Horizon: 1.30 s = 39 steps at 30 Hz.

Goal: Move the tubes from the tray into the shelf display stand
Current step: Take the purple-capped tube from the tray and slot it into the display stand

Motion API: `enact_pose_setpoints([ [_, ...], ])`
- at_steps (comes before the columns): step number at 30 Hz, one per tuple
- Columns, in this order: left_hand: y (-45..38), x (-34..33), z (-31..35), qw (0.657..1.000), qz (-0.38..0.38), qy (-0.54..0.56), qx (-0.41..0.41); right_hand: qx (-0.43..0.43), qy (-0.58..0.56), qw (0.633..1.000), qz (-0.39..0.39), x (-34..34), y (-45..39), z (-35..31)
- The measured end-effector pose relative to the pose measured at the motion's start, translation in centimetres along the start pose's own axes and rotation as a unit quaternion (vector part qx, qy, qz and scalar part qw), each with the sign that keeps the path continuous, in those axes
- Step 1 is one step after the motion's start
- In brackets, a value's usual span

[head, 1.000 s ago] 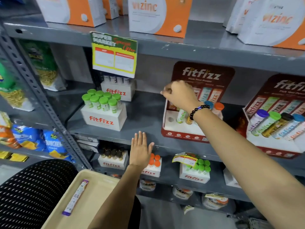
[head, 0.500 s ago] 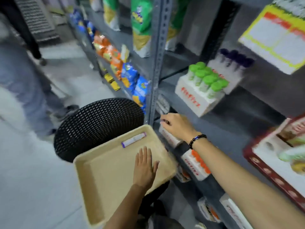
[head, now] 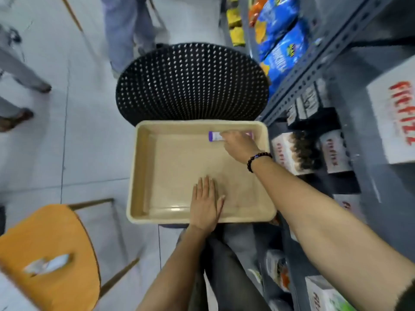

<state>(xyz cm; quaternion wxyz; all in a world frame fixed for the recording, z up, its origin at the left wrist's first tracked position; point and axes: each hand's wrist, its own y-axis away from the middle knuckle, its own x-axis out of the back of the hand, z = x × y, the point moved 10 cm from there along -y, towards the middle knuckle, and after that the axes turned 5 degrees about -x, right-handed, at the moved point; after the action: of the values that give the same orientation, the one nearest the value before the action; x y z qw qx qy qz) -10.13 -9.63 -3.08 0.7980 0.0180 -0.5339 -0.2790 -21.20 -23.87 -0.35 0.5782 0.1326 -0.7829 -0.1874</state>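
Observation:
A beige tray (head: 143,171) rests in front of me over my lap. A single white tube with purple ends (head: 214,136) lies along its far wall, near the right corner. My right hand (head: 238,144), with a dark bead bracelet on the wrist, reaches into that corner. Its fingers curl over the middle of the tube and hide it. My left hand (head: 205,203) lies flat, palm down, on the tray floor by the near rim and holds nothing. The red display stand is out of view.
A grey metal shelf runs down the right side with white fitfizz boxes (head: 395,113), dark-capped tube boxes (head: 301,151) and blue snack bags (head: 280,34). A black perforated stool (head: 190,81) stands beyond the tray. An orange chair (head: 45,254) is at lower left. A person's legs (head: 125,25) stand behind.
My view swung down from the shelf to the tray. My right hand left the red stand, crossed down and closed over the tube. My left hand moved from the shelf edge onto the tray.

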Motion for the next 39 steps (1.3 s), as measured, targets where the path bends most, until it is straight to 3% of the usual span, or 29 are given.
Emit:
enact_pose_setpoints([
  [4, -0.4, -1.3, -0.9, 1.0, 0.008, -0.004, 0.008, 0.041, 0.023, 0.999, 0.015, -1.6, -2.7, -1.6],
  [11, -0.3, -1.6, -1.4, 0.999, 0.017, 0.014, 0.024, 0.088, 0.156, 0.982, 0.066, -3.3, -3.6, -4.2],
  [18, -0.4, -1.8, -1.5, 1.0, 0.01, 0.014, 0.021, 0.111, 0.172, 0.978, 0.031, -3.4, -2.9, -4.8],
  [22, -0.2, -1.8, -1.2, 1.0, -0.004, 0.01, 0.01, 0.116, 0.17, 0.977, 0.052, -0.8, -1.3, -4.7],
  [26, -0.4, -0.9, 0.0, 0.999, -0.02, 0.002, -0.029, 0.066, 0.118, 0.986, 0.098, 4.2, 1.1, -2.6],
  [31, -1.2, 3.1, 4.7, 0.991, -0.011, -0.028, -0.133, -0.045, -0.007, 0.982, 0.183, 12.2, 7.1, 1.0],
  [39, 0.2, 8.4, 17.6, 0.932, -0.031, -0.036, -0.36, -0.205, -0.139, 0.897, 0.367, 24.6, 25.9, 6.8],
])
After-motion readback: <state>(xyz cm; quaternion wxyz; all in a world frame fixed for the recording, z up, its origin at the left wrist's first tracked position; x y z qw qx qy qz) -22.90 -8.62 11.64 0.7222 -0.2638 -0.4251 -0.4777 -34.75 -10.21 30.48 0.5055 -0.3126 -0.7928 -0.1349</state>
